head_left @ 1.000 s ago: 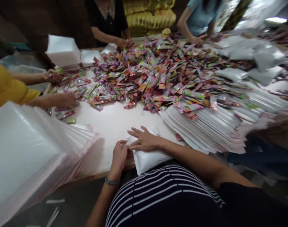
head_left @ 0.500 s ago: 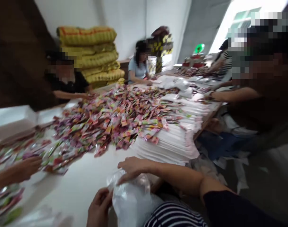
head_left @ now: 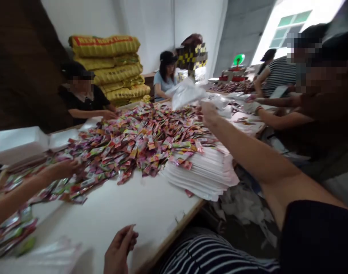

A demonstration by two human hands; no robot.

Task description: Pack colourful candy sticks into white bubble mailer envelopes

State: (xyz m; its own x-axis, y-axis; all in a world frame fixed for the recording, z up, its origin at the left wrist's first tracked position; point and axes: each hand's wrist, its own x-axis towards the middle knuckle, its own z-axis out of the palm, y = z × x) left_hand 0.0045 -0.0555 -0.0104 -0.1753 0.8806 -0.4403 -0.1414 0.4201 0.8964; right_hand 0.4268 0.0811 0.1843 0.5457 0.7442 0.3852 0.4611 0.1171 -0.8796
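Note:
My right arm reaches far out over the heap of small colourful packets (head_left: 145, 133). At its end, my right hand (head_left: 208, 113) is blurred and has its fingers partly curled. A whitish clear plastic bag (head_left: 186, 93) is in the air just beyond that hand, its near edge meeting the fingers; whether they grip it I cannot tell. Low over the bare white tabletop, my left hand (head_left: 122, 243) is closed, thumb against fingers. Something thin and pale may show at its fingertips, too small to name.
A fanned stack of white bags (head_left: 196, 173) lies beside the heap, and more filled bags (head_left: 219, 102) farther back. Another person's arm (head_left: 37, 182) reaches in from the left. Several co-workers surround the table. Yellow sacks (head_left: 113, 72) are piled behind; a white block (head_left: 19, 142) stands left.
My right hand has swung forward from my lap to over the far heap, and the plastic bag has moved out with it. My left hand has come off the bag. The co-worker's arm at left reaches farther in.

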